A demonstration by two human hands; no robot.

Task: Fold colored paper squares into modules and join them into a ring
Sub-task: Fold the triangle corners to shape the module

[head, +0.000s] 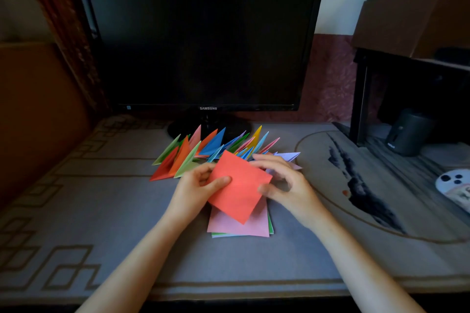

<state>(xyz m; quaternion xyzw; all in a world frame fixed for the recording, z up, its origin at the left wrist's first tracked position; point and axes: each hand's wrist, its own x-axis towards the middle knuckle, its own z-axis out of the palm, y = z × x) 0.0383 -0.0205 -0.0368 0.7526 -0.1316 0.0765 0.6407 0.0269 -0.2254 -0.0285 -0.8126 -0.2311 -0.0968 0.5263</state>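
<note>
A: Where's the paper?
B: The red square (239, 187) is up off the table, tilted, between your two hands. It hangs right over the stack of squares (236, 226), which has a pink sheet on top and green and pale edges showing underneath.

A: Left hand?
B: Your left hand (201, 185) pinches the red square at its left edge, thumb flat on the front face, fingers curled behind.

A: Right?
B: Your right hand (284, 185) is at the square's right corner, thumb at the edge, fingers curved over the upper edge. It's blurred, so I can't tell if it grips or only touches.

A: Modules?
B: The folded modules (203, 150) lie in a fanned row on the table mat (101, 211) just behind your hands, with their points toward the monitor (201, 40). They're red, orange, green, pink, blue and yellow, with lilac at the right end. I can't tell if any are joined.

A: Any writing?
B: "SAMSUNG" is at the centre of the monitor's lower bezel. The screen is dark. There's a small sticker at bottom left, unreadable.

A: Rest?
B: A cardboard box (417, 7) sits on top of a dark shelf (361, 96) at right. Inside the shelf is a dark cylinder (407, 132) whose label is too small to read. A white object with dark round spots (455, 185) lies at the mat's right edge.
</note>
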